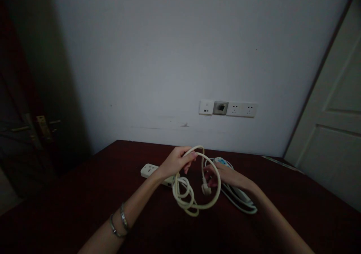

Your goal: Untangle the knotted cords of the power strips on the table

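Observation:
My left hand [180, 160] is closed, pinching a loop of the white power cord [207, 206] above the table. From that hand one length of cord drops to a white plug [206, 188], which hangs inside the loop. My right hand [222, 174] is beside the plug, its curved fingers apart; whether the fingertips touch the cord or plug is unclear. More cord lies coiled and twisted below my left hand. A white power strip [149, 170] rests behind my left wrist, partly hidden by it.
A second power strip [222, 161] with blue parts and its looped cord [245, 207] lies partly under my right hand and forearm. The dark red table [113, 186] meets a pale wall with outlet plates [241, 109]. Doors stand at both sides.

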Demonstrator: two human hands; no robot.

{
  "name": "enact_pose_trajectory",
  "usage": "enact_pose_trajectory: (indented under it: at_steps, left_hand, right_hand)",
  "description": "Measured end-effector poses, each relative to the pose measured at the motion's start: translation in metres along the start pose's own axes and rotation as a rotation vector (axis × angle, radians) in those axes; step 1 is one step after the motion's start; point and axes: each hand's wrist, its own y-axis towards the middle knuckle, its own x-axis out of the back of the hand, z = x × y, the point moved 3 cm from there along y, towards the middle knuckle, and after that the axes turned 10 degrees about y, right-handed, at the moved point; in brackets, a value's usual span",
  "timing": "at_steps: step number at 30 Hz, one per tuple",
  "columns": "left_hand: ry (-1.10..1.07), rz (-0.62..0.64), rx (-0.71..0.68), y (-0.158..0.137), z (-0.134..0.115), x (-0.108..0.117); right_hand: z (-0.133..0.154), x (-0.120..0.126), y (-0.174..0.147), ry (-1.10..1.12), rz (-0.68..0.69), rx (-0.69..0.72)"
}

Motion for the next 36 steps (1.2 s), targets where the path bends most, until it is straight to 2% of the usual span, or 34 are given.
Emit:
enact_pose_trajectory:
  at_steps: [3,6,11,13,17,22,26,33,36]
  left_hand:
    - [-0.015,0.013,0.009,0.001,0.002,0.001]
    - [0.065,0.025,0.011,0.000,0.001,0.000]
    - [0.288,-0.084,0.059,0.000,0.005,0.001]
    - [0.365,-0.117,0.074,0.002,0.010,0.001]
    - [0.449,-0.148,0.084,0.007,0.021,0.003]
    - [0.501,-0.214,0.052,0.011,0.034,0.009]
    - [0.539,-0.268,0.069,0.014,0.041,0.010]
    - [0.578,-0.323,0.173,0.015,0.051,0.010]
    - [0.581,-0.332,0.189,0.015,0.054,0.010]
  right_hand:
    - [0.002,-0.004,-0.004,0.317,0.030,-0.101]
    - [0.006,-0.005,-0.008,0.585,0.056,-0.152]
    - [0.021,-0.008,-0.013,0.765,0.133,-0.108]
    - [0.026,-0.007,-0.015,0.716,0.084,-0.057]
    - [0.029,-0.005,-0.018,0.476,-0.118,0.024]
    - [0.035,-0.004,-0.018,0.388,-0.218,0.128]
    - [0.046,-0.008,-0.022,0.401,-0.207,0.237]
    - [0.050,-0.013,-0.025,0.450,-0.079,0.240]
    - [0.046,-0.014,-0.021,0.387,-0.025,0.226]
